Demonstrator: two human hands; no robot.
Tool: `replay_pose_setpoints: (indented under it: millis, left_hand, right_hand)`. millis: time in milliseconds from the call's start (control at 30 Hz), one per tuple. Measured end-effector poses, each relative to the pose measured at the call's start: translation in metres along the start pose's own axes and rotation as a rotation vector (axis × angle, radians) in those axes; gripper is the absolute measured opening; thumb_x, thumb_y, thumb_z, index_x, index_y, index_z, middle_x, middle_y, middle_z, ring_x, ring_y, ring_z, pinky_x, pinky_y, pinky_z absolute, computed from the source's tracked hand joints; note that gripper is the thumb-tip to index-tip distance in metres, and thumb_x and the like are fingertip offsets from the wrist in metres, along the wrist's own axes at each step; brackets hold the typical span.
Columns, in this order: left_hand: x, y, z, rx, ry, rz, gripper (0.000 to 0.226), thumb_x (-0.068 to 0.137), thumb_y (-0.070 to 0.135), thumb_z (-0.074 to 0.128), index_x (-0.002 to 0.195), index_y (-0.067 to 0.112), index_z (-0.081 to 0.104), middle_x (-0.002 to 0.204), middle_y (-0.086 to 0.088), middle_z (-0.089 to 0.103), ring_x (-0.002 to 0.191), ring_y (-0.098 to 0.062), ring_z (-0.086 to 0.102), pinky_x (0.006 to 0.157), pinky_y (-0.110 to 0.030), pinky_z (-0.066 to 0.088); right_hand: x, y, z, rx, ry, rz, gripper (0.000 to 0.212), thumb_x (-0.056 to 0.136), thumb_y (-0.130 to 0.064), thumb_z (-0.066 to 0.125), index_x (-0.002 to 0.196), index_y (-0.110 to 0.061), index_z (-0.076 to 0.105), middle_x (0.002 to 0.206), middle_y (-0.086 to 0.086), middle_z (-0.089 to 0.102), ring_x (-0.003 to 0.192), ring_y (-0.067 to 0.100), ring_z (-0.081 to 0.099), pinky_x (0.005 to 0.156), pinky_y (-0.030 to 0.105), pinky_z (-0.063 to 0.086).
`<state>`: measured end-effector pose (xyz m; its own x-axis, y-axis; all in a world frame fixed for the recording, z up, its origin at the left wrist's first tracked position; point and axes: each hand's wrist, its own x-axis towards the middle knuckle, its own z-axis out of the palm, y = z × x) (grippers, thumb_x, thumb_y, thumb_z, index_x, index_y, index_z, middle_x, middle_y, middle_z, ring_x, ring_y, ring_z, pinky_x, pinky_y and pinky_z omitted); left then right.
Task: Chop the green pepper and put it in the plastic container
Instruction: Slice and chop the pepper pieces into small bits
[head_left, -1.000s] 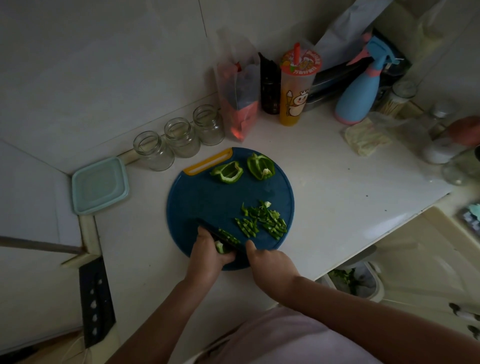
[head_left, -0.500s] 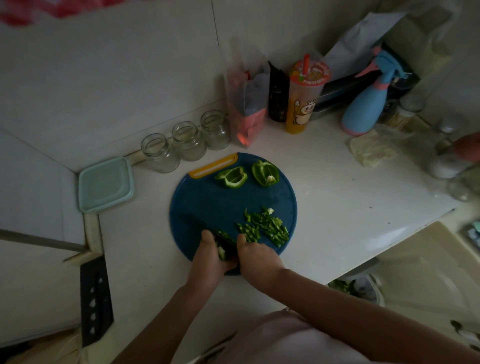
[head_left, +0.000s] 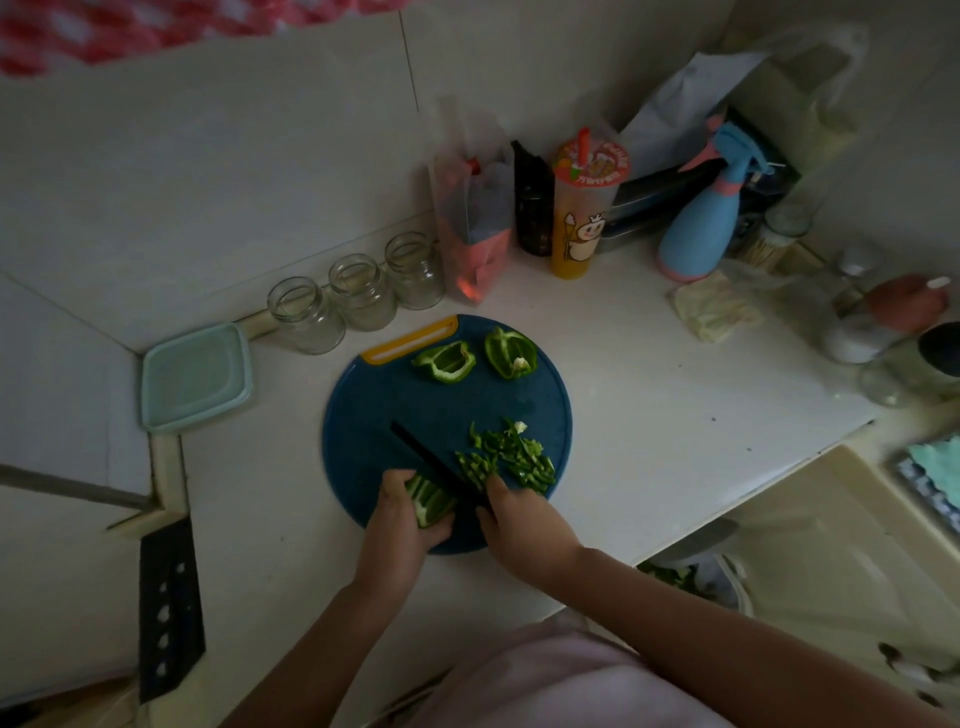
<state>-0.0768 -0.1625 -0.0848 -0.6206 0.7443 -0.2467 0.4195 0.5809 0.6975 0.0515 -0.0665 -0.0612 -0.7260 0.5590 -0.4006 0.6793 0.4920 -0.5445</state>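
The left hand (head_left: 402, 525) is curled round a pepper strip (head_left: 431, 501) at the near edge of the cutting board (head_left: 374, 415), steadying it for slicing. The knife (head_left: 431, 462) is gripped by the right hand (head_left: 524, 525), with its blade laid beside the strip. Chopped pieces (head_left: 511, 457) are heaped on the board's right, clear of the blade, and the plastic container (head_left: 195, 376) is set left of the board.

knife (head_left: 426, 457) handle hidden inside right hand (head_left: 524, 519); blade only showed. pepper piece (head_left: 430, 501) partly covered by left hand (head_left: 402, 525). near rim of cutting board (head_left: 363, 415) hidden behind both hands. red checked cloth (head_left: 104, 26) blurred, cut off by top edge. dark-lidded jar (head_left: 924, 364) cut off by right edge. cup (head_left: 584, 208) print was too small to read. plastic container (head_left: 195, 376) contents were not discernible through lid.
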Motion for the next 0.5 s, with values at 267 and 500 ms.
replay_pose_setpoints:
  millis: [267,500]
  left_hand:
    - [0.002,0.002,0.001,-0.006,0.028,-0.022,0.067,0.064,0.009,0.084,0.113,-0.003,0.040,0.114,-0.014,0.057,0.104,-0.023,0.056,0.081,-0.022,0.042]
    - [0.008,0.006,0.000,0.022,0.026,-0.078,0.069,0.062,0.012,0.086,0.110,-0.006,0.040,0.111,-0.020,0.059,0.105,-0.030,0.058,0.076,-0.021,0.040]
  right_hand:
    - [-0.012,-0.003,0.007,-0.209,-0.004,-0.120,0.022,0.101,-0.022,0.032,0.117,-0.008,0.038,0.093,0.017,0.064,0.081,0.039,0.061,0.061,0.037,0.041]
    - [-0.013,0.001,0.012,-0.226,0.006,-0.141,0.018,0.098,-0.017,0.036,0.114,-0.008,0.038,0.086,0.015,0.064,0.073,0.037,0.060,0.055,0.034,0.036]
